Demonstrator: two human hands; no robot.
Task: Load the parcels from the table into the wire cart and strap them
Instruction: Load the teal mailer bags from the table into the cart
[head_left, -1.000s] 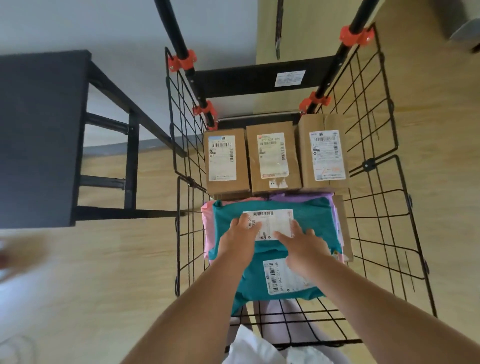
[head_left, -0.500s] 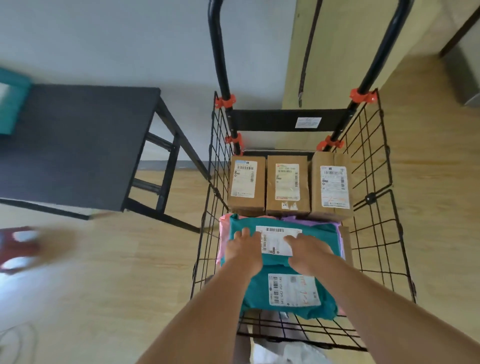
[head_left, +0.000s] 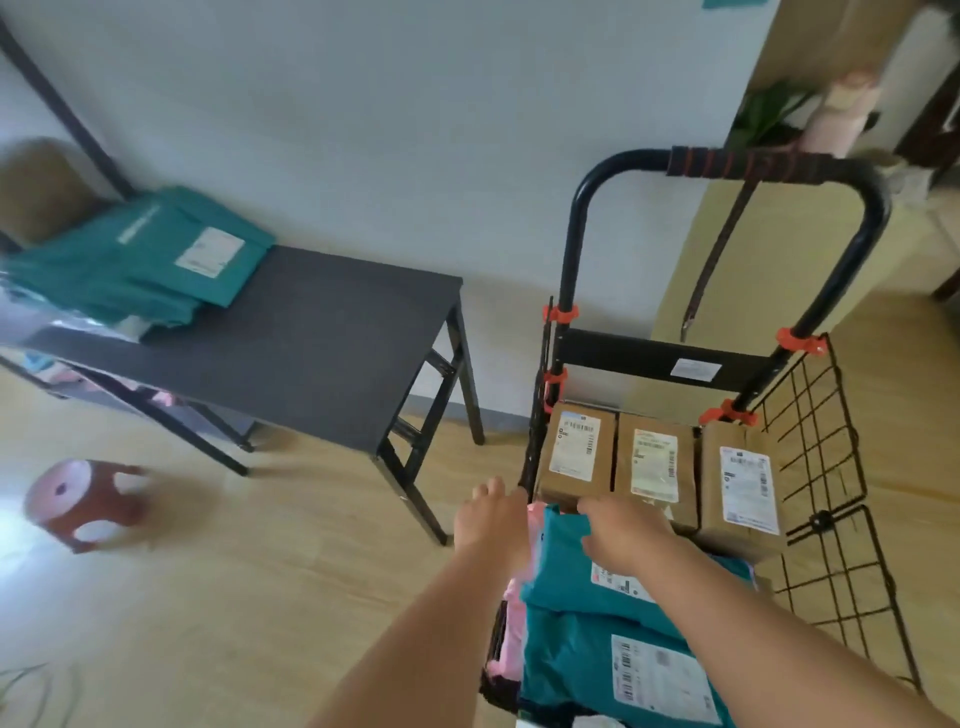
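Observation:
The black wire cart (head_left: 826, 467) stands on the right with three brown cardboard boxes (head_left: 654, 462) in a row at its back. In front of them lie teal mailer bags (head_left: 597, 639) on top of a pink one (head_left: 511, 634). My right hand (head_left: 623, 530) rests flat on the far edge of the top teal bag. Above the cart's left wall hovers my left hand (head_left: 491, 517), fingers apart and holding nothing. More teal mailer bags (head_left: 150, 260) lie stacked at the far left end of the dark table (head_left: 311, 338).
A small red stool (head_left: 83, 501) stands on the wooden floor at the left. The cart's tall black handle (head_left: 727, 166) rises at the back, with a dark strap (head_left: 717, 254) hanging from it. A wall runs behind the table.
My view has lifted and swung left, bringing the table's teal bags into sight. My left hand has come off the teal bag and moved left over the cart's side.

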